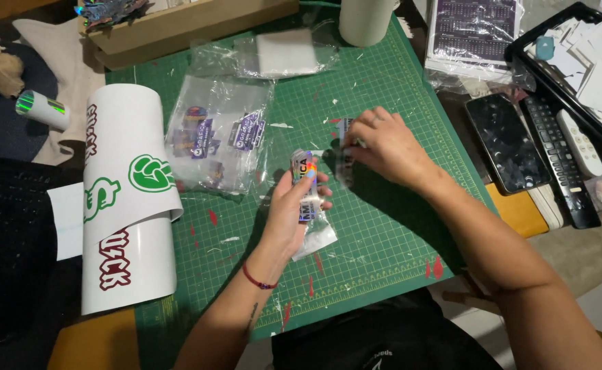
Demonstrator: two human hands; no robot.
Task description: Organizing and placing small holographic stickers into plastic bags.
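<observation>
Both our hands work near the middle of the green cutting mat point(383, 226). Our left hand point(294, 209) grips a small stack of shiny stickers point(306, 185) in a clear sleeve, fingers wrapped round it, held upright just above the mat. Our right hand point(380, 147) pinches a single sticker point(345, 161) between thumb and fingertips — just beside the stack, toward the mat's far edge. Left of the stack lies a clear bag of purple stickers point(219, 133), and beyond it another clear bag point(284, 55) holding a white sheet. A curled white vinyl sheet point(126, 199) with green and dark red lettering overhangs the mat's left edge. Off the right edge sit a phone point(506, 144) and a remote control point(558, 161).
</observation>
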